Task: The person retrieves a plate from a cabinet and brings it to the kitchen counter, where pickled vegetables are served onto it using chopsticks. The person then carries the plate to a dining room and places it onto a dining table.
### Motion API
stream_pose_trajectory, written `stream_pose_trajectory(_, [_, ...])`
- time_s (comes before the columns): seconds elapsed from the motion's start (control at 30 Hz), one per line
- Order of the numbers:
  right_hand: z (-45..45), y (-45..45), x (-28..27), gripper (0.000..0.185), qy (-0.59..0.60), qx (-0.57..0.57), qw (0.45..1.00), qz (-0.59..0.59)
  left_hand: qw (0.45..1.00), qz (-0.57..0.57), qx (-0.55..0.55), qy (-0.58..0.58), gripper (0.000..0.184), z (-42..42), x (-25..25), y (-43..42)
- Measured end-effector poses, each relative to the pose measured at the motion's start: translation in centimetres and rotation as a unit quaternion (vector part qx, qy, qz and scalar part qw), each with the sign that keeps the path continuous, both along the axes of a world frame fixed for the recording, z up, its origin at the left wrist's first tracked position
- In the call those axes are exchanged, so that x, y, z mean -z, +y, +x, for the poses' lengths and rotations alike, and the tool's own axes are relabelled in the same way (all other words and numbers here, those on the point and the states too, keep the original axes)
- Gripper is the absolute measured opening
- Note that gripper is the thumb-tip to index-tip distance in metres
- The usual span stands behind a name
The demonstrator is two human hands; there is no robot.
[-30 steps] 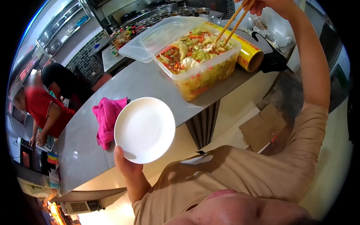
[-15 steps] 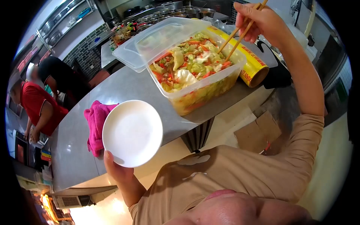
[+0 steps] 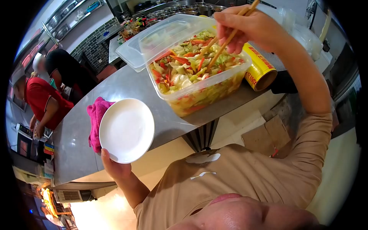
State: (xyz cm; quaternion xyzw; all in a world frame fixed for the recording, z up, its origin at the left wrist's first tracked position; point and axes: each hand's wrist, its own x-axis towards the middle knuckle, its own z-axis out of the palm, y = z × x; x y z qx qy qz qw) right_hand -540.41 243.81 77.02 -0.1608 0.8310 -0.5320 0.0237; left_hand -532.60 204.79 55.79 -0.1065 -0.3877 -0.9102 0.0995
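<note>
My left hand (image 3: 117, 165) grips the near rim of a round white plate (image 3: 127, 130), which has no food on it and is held up over the table's front edge. My right hand (image 3: 245, 28) is closed around a pair of wooden chopsticks (image 3: 224, 45). Their tips reach into chopped pickled vegetables (image 3: 184, 73), pale cabbage with red and orange strips. These fill a clear plastic tub (image 3: 199, 89). A translucent lid (image 3: 132, 53) leans at the tub's far left side.
A pink cloth (image 3: 97, 117) lies on the grey table (image 3: 76, 153), left of the plate. A yellow roll (image 3: 260, 73) rests right of the tub. Two people (image 3: 46, 101) work at the far left. Metal pots (image 3: 184, 8) stand behind, and flattened cardboard (image 3: 268, 136) is on the floor.
My right hand has come down and left, with the chopsticks deeper among the vegetables. The plate has shifted slightly left and up in view. The vegetables look rearranged.
</note>
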Motion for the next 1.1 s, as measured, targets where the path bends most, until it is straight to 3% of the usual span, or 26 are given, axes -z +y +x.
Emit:
stream_pose_trajectory(0.1, [1.9, 1.7, -2.5, 0.04, 0.065, 0.066, 0.995, 0.039, 1.0, 0.006, -0.003, -0.006, 0.052, 0.0, 0.1, -0.1])
stream_pose_trajectory(0.27, [0.9, 7.2, -3.2, 0.039, 0.109, 0.096, 0.988, -0.045, 1.0, -0.001, -0.01, -0.029, 0.054, 0.0, -0.1, 0.0])
stream_pose_trajectory(0.4, [1.4, 6.7, -0.7, 0.036, -0.027, 0.154, 0.98, -0.126, 0.998, -0.003, -0.034, -0.06, 0.056, 0.1, -0.3, 0.2])
stream_pose_trajectory(0.53, [1.6, 5.4, 1.4, 0.033, 0.025, 0.128, 0.982, -0.134, 0.998, -0.011, -0.032, -0.059, 0.056, 0.1, -0.5, 0.3])
stream_pose_trajectory(0.63, [2.4, 3.0, 1.8, 0.033, -0.017, 0.141, 0.983, -0.116, 0.998, -0.009, -0.027, -0.057, 0.056, 0.1, -0.3, 0.2])
stream_pose_trajectory(0.77, [3.0, 1.6, 1.6, 0.034, 0.032, 0.114, 0.992, 0.054, 0.998, -0.014, -0.029, -0.055, 0.056, 0.1, -0.2, -0.1])
stream_pose_trajectory(0.9, [2.1, 3.7, 0.6, 0.037, 0.183, 0.092, 0.954, 0.218, 0.998, -0.011, -0.021, -0.057, 0.057, 0.1, -0.3, -0.1])
stream_pose_trajectory(0.93, [2.3, 3.6, -0.1, 0.037, 0.151, 0.077, 0.953, 0.252, 0.999, -0.001, 0.006, -0.039, 0.055, 0.1, -0.4, -0.1])
stream_pose_trajectory(1.1, [0.6, 3.1, 2.3, 0.041, 0.137, 0.004, 0.97, 0.202, 0.998, 0.019, 0.066, 0.003, 0.052, -0.1, -0.6, 0.0])
